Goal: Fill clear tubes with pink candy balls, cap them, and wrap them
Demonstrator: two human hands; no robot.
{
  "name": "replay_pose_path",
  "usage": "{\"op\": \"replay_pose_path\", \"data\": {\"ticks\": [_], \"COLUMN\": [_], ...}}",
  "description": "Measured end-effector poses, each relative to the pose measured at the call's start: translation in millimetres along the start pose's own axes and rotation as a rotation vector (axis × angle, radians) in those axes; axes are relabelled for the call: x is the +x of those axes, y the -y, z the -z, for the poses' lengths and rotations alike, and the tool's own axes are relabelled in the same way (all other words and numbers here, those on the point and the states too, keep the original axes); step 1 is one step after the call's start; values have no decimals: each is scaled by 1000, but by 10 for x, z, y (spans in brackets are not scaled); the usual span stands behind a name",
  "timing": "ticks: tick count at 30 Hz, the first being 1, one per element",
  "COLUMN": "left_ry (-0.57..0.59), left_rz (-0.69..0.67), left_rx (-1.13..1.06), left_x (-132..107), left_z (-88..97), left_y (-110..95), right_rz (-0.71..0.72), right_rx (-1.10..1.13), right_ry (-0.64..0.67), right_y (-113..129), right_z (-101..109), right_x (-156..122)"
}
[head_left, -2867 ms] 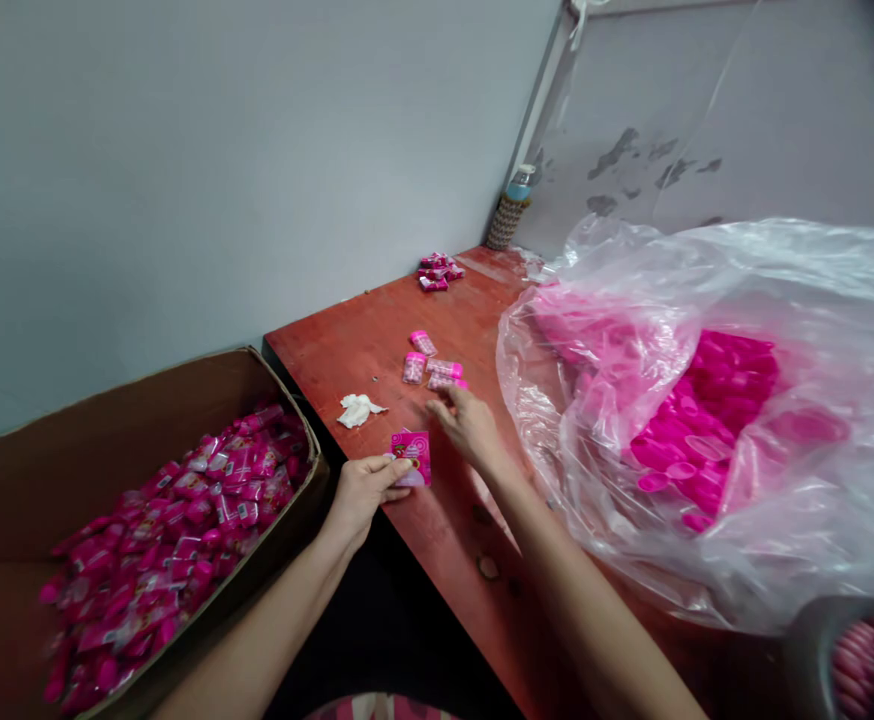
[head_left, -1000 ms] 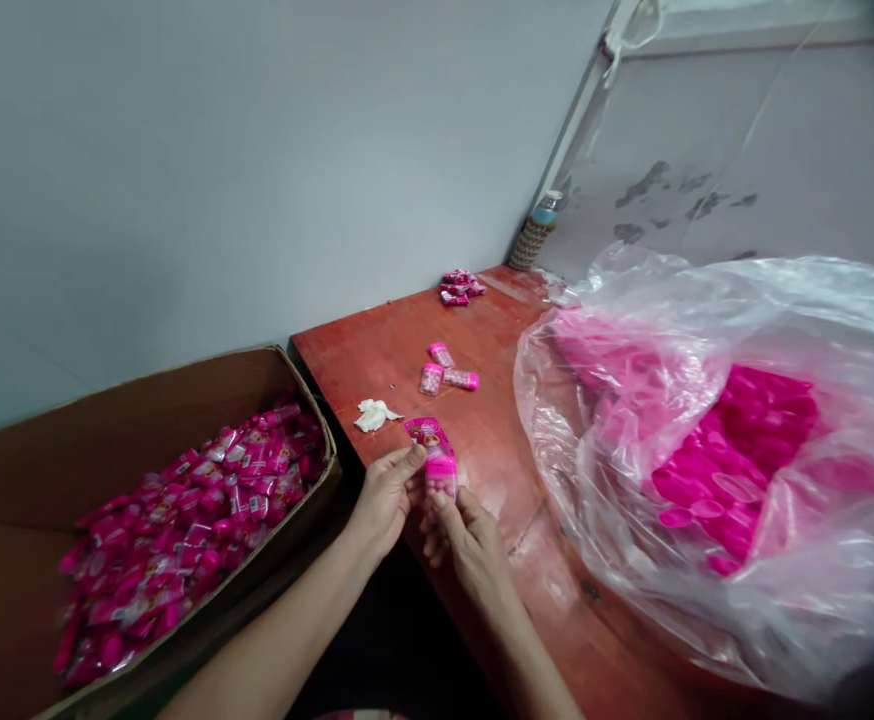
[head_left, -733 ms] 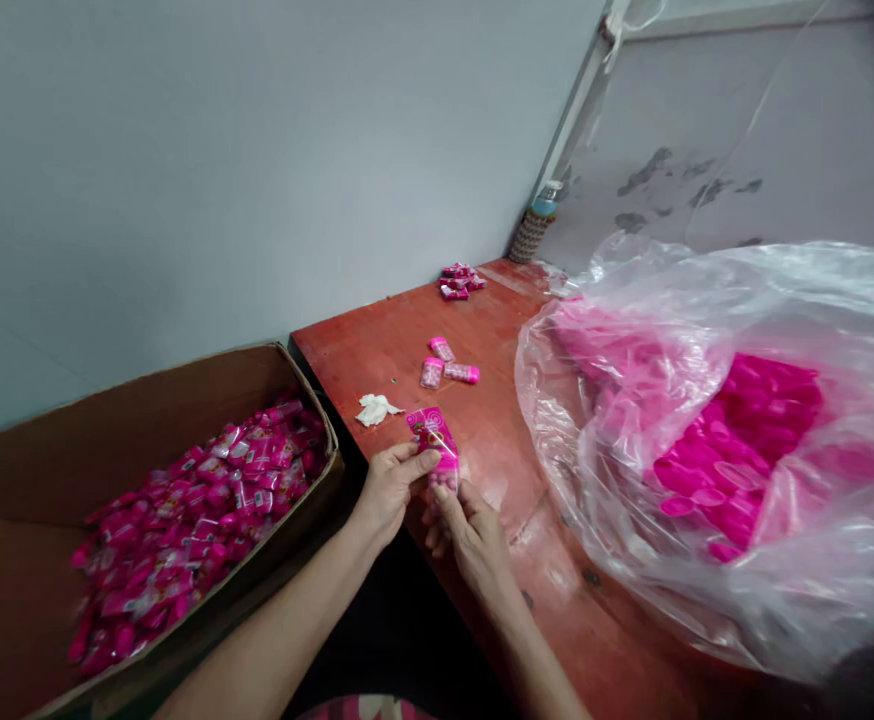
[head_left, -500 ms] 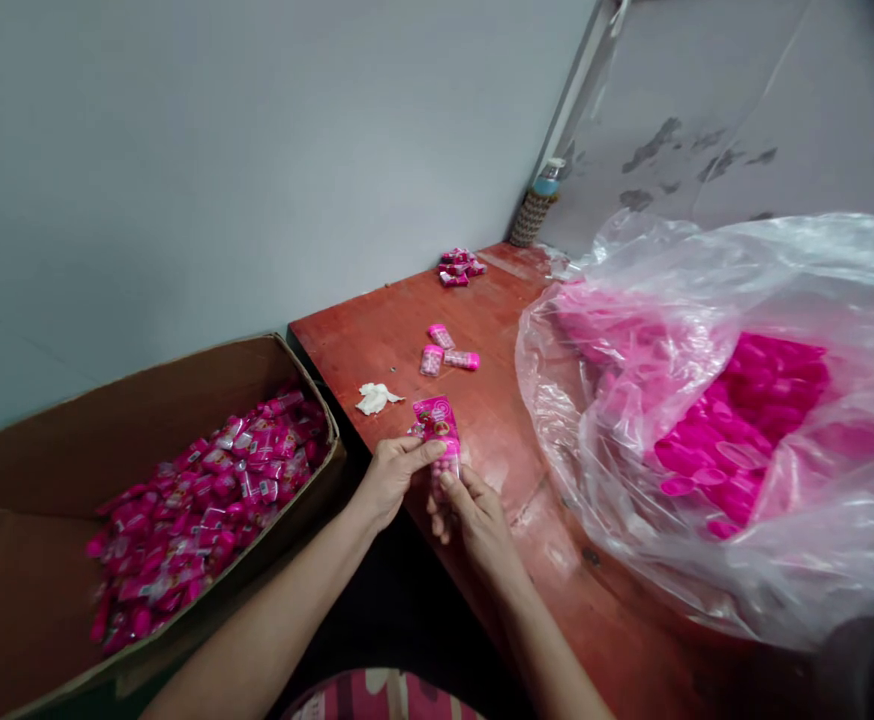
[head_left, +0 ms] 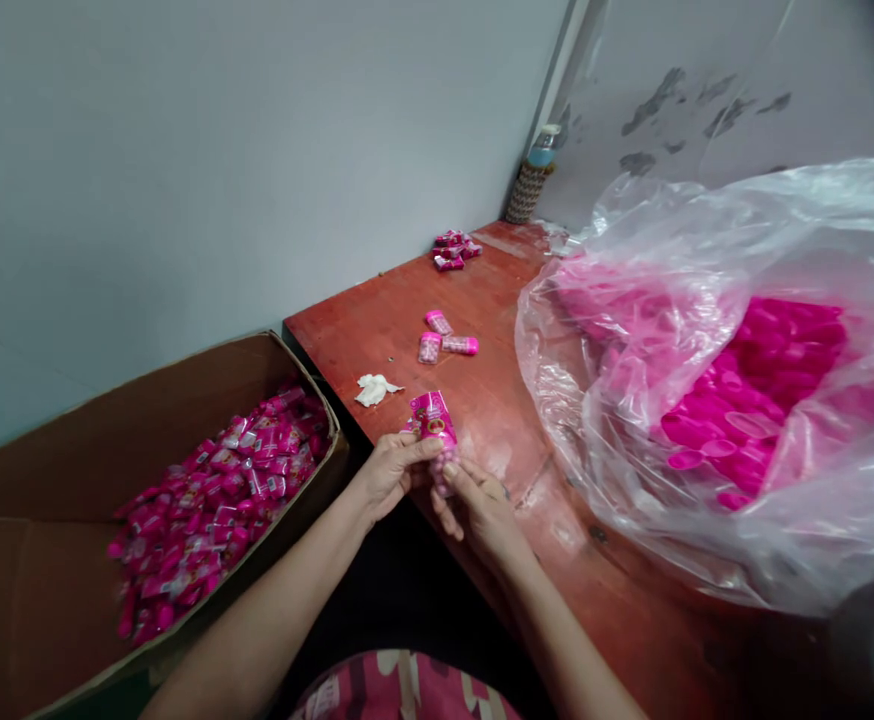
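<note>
Thumb and fingertips of the left hand (head_left: 386,476) pinch a flat pink printed plastic wrapper (head_left: 431,416), and the right hand (head_left: 482,508) closes its fingers on a small clear bottle of pink pellets (head_left: 444,464) at the wrapper's lower end. Both are held over the near edge of the red-brown wooden table (head_left: 491,398), between an open cardboard box (head_left: 69,470) of pink packets and a large clear plastic bag (head_left: 632,330).

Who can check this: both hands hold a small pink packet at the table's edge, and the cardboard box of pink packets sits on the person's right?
One slip: the head view shows the cardboard box on the person's left, not right. The left hand and right hand do hold the small pink packet at the table edge.
</note>
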State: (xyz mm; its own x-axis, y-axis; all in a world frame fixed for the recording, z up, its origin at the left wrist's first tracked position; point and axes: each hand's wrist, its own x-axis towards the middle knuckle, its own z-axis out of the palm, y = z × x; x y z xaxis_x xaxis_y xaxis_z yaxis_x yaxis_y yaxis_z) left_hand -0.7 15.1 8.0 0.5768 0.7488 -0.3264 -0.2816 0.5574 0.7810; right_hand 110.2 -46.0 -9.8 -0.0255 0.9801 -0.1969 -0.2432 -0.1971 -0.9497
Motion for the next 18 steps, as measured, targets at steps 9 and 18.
{"op": "replay_pose_path", "data": {"ticks": [9,18], "left_ry": [12,-160], "left_rz": [-11,-82], "left_rx": [36,-77], "left_x": [-76,-68], "left_z": [-41,-29], "left_y": [138,177], "right_rz": [-22,7], "right_rx": [94,330], "right_ry": [33,-84], "right_y": [-71,-93], "right_z": [57,68], "right_x": [16,33]}}
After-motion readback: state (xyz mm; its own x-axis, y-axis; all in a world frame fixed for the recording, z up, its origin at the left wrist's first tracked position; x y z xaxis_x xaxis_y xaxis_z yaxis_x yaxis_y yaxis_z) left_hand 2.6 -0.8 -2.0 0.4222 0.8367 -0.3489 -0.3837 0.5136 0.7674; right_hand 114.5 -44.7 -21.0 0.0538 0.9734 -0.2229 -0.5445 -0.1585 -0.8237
